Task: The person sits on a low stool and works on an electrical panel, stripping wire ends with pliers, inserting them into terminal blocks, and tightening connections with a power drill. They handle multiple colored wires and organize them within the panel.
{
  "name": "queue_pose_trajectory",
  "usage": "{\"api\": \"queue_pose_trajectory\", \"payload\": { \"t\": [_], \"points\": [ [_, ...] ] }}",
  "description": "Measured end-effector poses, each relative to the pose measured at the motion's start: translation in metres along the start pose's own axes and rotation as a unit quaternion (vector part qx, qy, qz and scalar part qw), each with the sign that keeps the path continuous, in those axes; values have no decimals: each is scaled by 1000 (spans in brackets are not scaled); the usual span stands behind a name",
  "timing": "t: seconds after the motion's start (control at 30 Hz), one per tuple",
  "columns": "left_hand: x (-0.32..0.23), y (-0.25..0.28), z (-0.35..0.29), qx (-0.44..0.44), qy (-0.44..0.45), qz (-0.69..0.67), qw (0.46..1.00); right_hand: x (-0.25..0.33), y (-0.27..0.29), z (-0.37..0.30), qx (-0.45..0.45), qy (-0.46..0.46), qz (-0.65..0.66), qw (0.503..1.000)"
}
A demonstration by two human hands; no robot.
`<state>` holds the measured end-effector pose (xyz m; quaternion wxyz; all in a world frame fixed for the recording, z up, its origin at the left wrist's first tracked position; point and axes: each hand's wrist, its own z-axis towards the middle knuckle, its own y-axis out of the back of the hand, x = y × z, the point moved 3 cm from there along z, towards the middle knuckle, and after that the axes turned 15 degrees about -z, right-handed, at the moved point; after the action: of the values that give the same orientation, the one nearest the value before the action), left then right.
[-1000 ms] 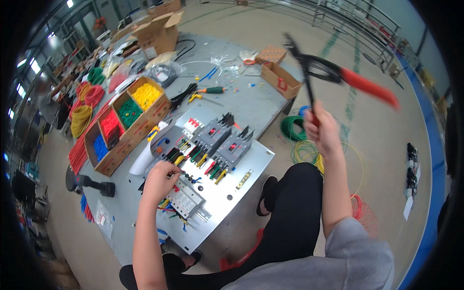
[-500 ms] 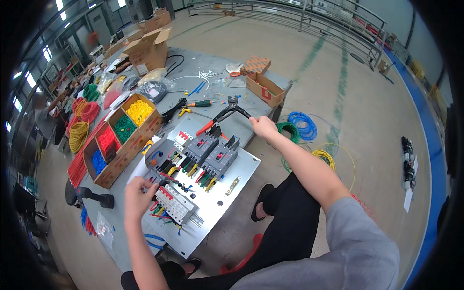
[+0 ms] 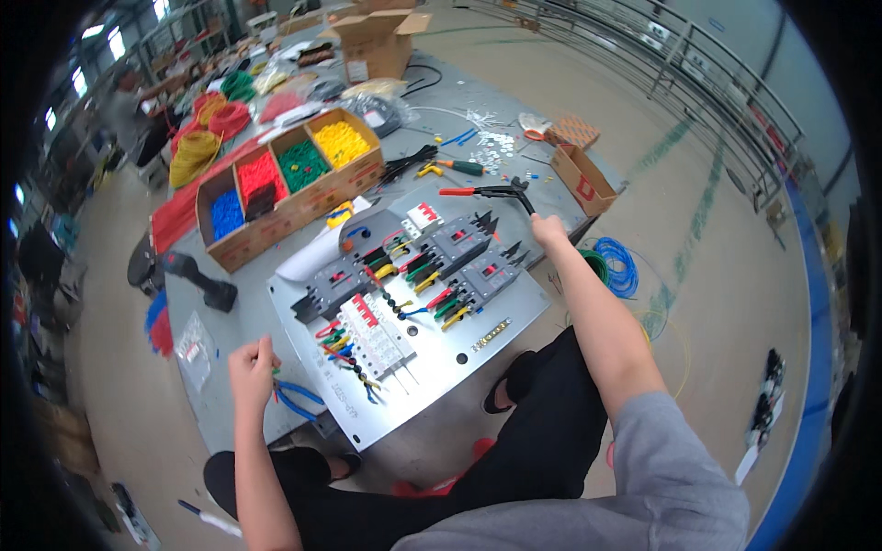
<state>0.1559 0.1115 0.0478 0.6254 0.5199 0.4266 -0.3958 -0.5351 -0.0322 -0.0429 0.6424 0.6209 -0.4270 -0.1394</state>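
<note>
My right hand [image 3: 549, 232] is closed around one black handle of a long-handled crimping tool [image 3: 503, 191]. Its other handle, red at the end, points left over the table. My left hand [image 3: 250, 375] has its fingers curled beside the blue-handled pliers [image 3: 299, 400], left of the metal panel; whatever is in them is too small to make out. Mounted on the panel [image 3: 401, 411] are dark moulded-case breakers [image 3: 487, 277], a row of white miniature breakers with red levers [image 3: 375, 336], short coloured wires and a brass terminal bar [image 3: 491, 336].
A cardboard box [image 3: 301, 213] holds blue, red, green and yellow small parts in compartments. A cordless drill [image 3: 204, 281] lies at the left, a green-handled screwdriver [image 3: 462, 167] behind the panel. An open carton [image 3: 584, 181] stands at the right edge; wire coils [image 3: 614, 266] lie on the floor.
My left hand has moved off the panel, down beside the blue-handled pliers. The crimping tool has swung away from the breakers in my right hand. The whole view has shifted.
</note>
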Motion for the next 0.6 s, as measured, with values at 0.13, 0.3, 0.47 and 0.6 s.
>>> {"api": "queue_pose_trajectory", "payload": {
  "t": [0.13,0.3,0.47,0.6],
  "points": [
    [-4,-28,-3,66,2,-31,997,-16,-3,31,11,-2,53,999],
    [-17,-50,-27,162,24,58,985,6,15,14,85,61,-118,987],
    [-26,-66,-42,212,53,96,971,90,42,-73,-14,256,-193,947],
    [-20,-68,-51,200,37,80,976,166,43,-228,166,453,31,876]
  ]
}}
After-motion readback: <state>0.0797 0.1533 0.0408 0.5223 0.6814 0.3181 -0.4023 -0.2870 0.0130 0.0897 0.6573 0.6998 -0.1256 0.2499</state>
